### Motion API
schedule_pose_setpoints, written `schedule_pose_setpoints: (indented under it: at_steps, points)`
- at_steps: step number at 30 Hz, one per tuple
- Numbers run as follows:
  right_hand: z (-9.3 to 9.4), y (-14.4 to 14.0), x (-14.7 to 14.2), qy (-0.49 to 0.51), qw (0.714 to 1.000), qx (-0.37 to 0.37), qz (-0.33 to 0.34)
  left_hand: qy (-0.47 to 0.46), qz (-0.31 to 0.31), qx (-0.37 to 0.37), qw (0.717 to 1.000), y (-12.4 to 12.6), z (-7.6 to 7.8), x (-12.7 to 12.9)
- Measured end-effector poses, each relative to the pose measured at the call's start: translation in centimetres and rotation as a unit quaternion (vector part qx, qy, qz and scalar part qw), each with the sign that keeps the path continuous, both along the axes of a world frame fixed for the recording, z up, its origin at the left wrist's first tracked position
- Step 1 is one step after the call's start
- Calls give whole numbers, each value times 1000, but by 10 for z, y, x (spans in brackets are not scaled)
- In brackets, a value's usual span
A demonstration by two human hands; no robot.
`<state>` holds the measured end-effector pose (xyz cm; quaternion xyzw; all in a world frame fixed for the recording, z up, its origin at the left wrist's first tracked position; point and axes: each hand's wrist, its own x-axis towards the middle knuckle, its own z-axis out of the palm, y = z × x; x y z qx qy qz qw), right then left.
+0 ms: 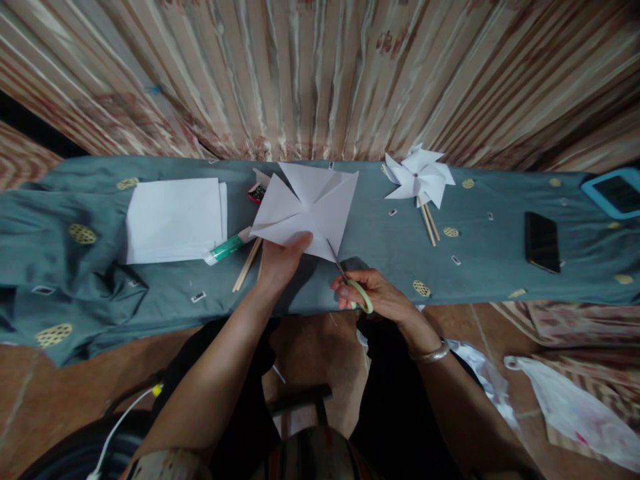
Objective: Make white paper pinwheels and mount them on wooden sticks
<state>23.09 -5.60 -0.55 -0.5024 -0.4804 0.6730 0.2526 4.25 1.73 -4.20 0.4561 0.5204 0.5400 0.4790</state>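
Patterned sleeve (167,465) and bare forearms (215,373), foreground, reaching to the near edge of a cloth-covered table (480,267). Left hand (281,263): thumb laid over a white paper sheet (327,200), fingers largely hidden beneath, pinching it along its near-left side. Right hand (373,290): fingers curled about the pale green handles of the scissors (342,269), whose blades meet the sheet's near corner; whether the blades are parted cannot be told. The sheet is held over the table's middle, between its near and far edges.

State of the work: slits run inward from three corners of the sheet; the fourth, at the blades, is judged to be under way. Folding appears not yet begun, the sheet's points lying open. By contrast, a paper pinwheel (425,170) at the far edge, right of centre, shows folded vanes, with wooden sticks (429,223) extending nearward from it. Toward the left end, a paper stack (173,220) appears uncut; a green-and-white tube (227,248) touches its near-right corner.
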Motion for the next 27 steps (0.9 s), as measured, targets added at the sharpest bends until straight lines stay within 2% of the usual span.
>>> schedule_pose_setpoints:
  at_steps: [10,17,22,27]
  points:
    - [-2,1,-4,15,999,-47,-17,-22,8,-5,1000,-2,12,0]
    - [-6,1,-3,20,998,-52,-18,-15,31,-1,999,2,6,1]
    - [-7,0,-4,20,998,-62,-21,-6,39,-6,999,1,8,1]
    - [-3,1,-5,9,998,-54,-18,-5,-5,-6,1000,-2,4,1]
